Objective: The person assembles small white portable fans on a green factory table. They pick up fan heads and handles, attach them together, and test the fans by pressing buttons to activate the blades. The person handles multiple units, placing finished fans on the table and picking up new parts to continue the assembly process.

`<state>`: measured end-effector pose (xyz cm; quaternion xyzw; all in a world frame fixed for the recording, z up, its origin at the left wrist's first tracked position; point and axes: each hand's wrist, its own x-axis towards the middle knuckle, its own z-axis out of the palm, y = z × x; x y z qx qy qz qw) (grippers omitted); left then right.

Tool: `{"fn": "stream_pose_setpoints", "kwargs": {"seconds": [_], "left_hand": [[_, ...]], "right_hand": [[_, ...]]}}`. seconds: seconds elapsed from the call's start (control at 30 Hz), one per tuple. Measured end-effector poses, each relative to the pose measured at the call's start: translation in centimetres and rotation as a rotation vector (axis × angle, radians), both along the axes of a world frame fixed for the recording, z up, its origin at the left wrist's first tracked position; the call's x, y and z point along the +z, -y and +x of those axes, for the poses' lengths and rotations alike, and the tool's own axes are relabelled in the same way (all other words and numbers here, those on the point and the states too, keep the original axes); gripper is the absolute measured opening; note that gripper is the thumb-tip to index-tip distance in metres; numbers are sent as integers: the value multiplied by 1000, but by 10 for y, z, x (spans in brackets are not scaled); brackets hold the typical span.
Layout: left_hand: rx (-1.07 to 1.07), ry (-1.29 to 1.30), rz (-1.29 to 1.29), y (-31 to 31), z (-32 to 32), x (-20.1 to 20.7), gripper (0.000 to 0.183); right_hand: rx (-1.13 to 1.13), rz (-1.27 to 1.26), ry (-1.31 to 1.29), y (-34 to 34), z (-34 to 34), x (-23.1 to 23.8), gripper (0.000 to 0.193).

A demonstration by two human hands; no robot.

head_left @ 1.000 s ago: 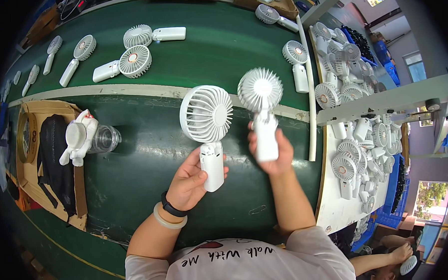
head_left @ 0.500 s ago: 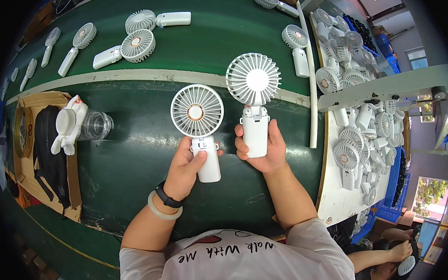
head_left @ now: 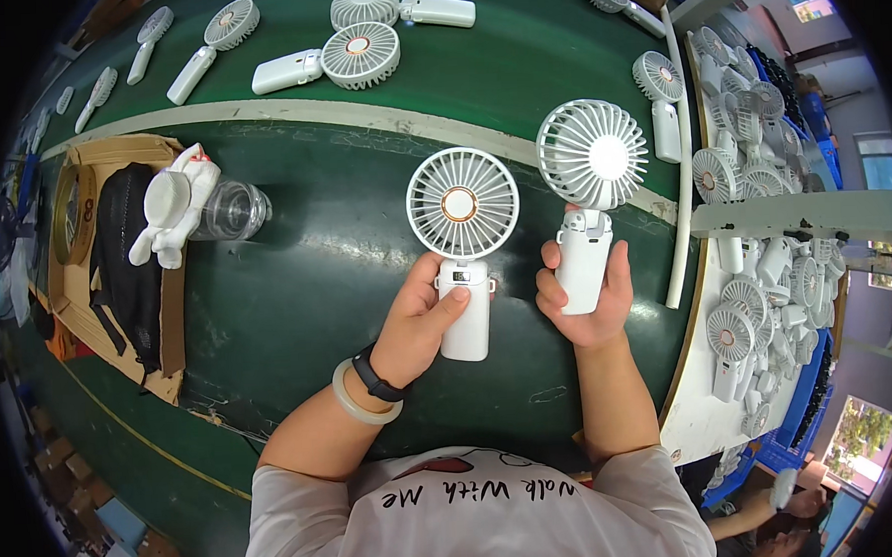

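Note:
My left hand (head_left: 420, 317) grips the handle of a white handheld fan (head_left: 467, 332), its thumb lying just below a small dark display. This fan stands upright, and its round grille with an orange-ringed hub faces me. To its right, my right hand (head_left: 606, 299) holds a second white handheld fan (head_left: 583, 268) by the handle, fingers on one side and thumb on the other. The back of that fan's head, with a plain white centre, is turned toward me, and the fan leans slightly right. Both fans are held apart above the green work surface (head_left: 299, 335).
Several white fans (head_left: 360, 55) lie on the green strip behind a pale rail (head_left: 289, 110). At left, a cardboard tray (head_left: 173, 330) holds a black pouch (head_left: 132, 262); a clear jar (head_left: 232, 210) adjoins a white figure (head_left: 179, 206). Many fans (head_left: 732, 336) crowd the right-hand table. A co-worker's arm (head_left: 750, 517) shows lower right.
The whole view has swung, so the scene sits further right. My two fans have drawn slightly apart, the right one tilting more. The co-worker's fan has risen.

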<state>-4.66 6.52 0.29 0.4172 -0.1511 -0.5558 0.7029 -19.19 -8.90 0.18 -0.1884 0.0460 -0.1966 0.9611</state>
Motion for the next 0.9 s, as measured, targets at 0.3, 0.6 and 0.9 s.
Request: {"fn": "stream_pose_setpoints", "kwargs": {"seconds": [0.3,0.6,0.9], "left_hand": [[13,3,-4,1,0,-1,38],[35,68,-85,2,-4,-4,51],[36,84,-69,3,-5,3,49]], "right_hand": [[-8,-6,18,1,0,1,62],[-150,-118,-182,-4,8,6,49],[-259,-467,-573,-6,6,9,41]]}}
